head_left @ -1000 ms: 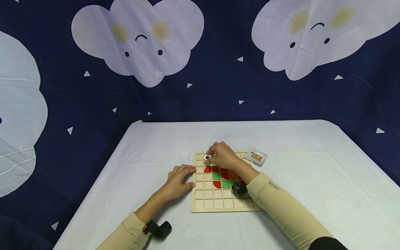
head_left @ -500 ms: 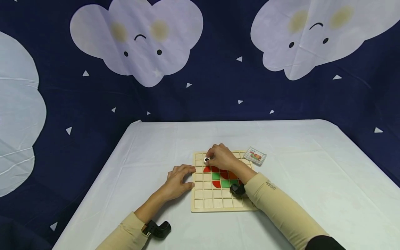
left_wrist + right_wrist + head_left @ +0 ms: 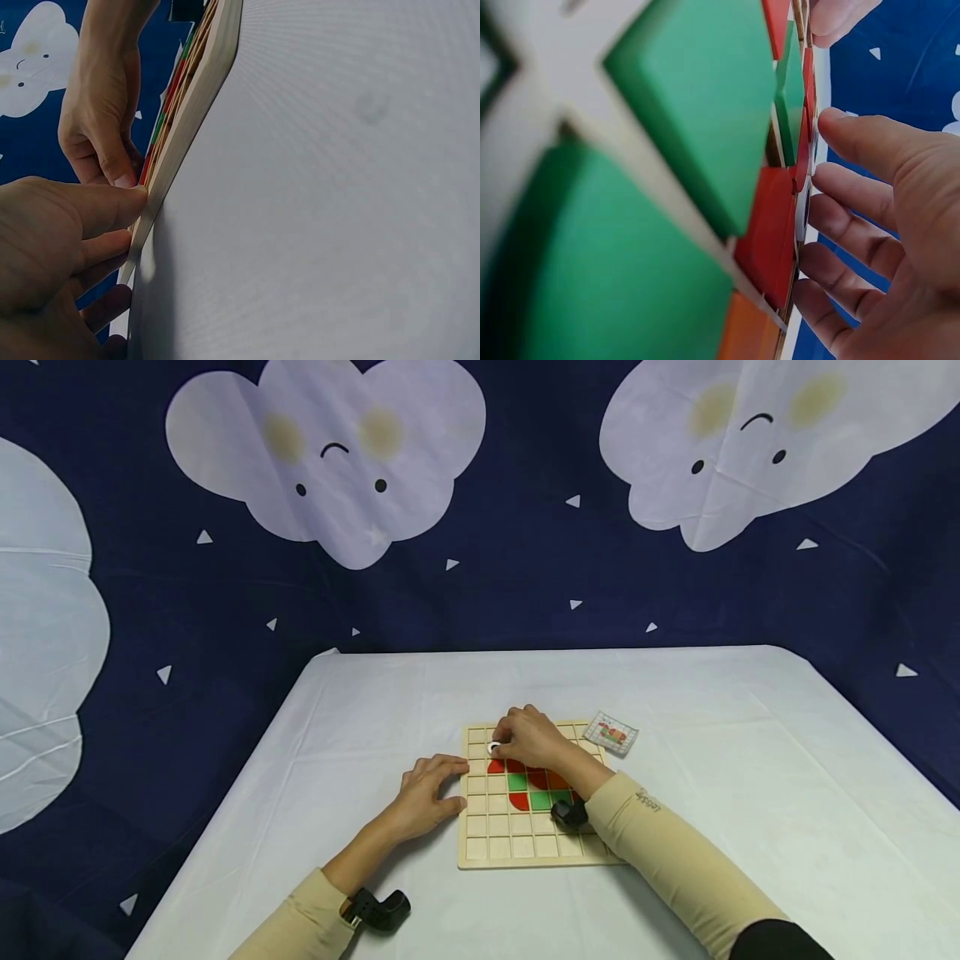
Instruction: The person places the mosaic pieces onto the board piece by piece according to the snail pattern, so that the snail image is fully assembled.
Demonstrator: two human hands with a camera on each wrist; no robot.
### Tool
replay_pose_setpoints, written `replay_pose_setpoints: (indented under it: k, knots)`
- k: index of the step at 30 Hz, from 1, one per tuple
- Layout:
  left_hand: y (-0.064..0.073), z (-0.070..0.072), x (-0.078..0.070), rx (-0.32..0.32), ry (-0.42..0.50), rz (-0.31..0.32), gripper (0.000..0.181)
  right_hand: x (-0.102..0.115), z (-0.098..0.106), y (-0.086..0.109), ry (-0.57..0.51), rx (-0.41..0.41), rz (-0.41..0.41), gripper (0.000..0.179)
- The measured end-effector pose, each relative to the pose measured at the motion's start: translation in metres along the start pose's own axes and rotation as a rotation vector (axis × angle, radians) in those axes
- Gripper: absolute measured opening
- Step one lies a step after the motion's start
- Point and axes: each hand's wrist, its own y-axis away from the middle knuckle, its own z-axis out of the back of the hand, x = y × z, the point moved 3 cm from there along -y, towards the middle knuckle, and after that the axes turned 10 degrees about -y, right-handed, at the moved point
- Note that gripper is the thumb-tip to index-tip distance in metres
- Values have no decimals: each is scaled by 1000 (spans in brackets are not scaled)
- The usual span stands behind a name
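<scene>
A pale wooden grid board (image 3: 498,850) lies on the table with red, green and orange pieces in several of its cells. My left hand (image 3: 422,802) rests at the board's left edge, its thumb and fingertips touching the rim. Over the upper left cells, my right hand (image 3: 531,739) pinches a small white round eye piece (image 3: 492,748) with a black dot, partly covered by the fingers. In the right wrist view, the fingertips sit close to the board beside red pieces (image 3: 769,232) and green pieces (image 3: 705,97).
A small printed pattern card (image 3: 611,733) lies at the board's upper right corner, slightly overlapping it. White cloth covers the table (image 3: 720,727). Behind it hangs a dark blue curtain (image 3: 525,527) with clouds. Each wrist wears a black camera (image 3: 382,912).
My right hand has lowered the eye piece slightly toward the near side, next to the row of red pieces. My left hand has stayed at the board's edge.
</scene>
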Motion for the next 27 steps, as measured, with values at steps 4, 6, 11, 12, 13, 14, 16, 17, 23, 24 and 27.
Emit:
replay_pose_setpoints:
  k: [4,6,11,12,13,14,16,17,23,24,27]
  knots:
    - [0,0,0,1,1,-1,42,-1,0,0,-5,1,4,22]
    - [0,0,0,0,-1,-3,42,-1,1,0,-11,1,4,21]
    - [0,0,-1,0,-6,-3,42,-1,3,1,-52,-3,-3,22]
    - [0,0,-1,1,-7,-2,42,-1,4,2,-64,-4,-4,23]
    - [0,0,-1,2,-6,0,42,-1,5,3,-79,-5,-8,24]
    - [-1,0,-1,3,-8,2,42,-1,7,4,-92,-6,-12,25]
    - [-1,0,-2,2,-7,6,42,0,12,8,-114,-9,-16,27]
    - [-1,0,-2,1,-7,7,42,0,15,11,-119,-13,-14,28]
    - [1,0,-2,13,-3,16,42,-6,37,32,-127,-80,24,30]
    - [1,0,-1,17,-3,16,43,-8,41,36,-128,-94,28,31]
    - [1,2,0,24,22,19,43,-17,52,51,-129,-137,23,30]
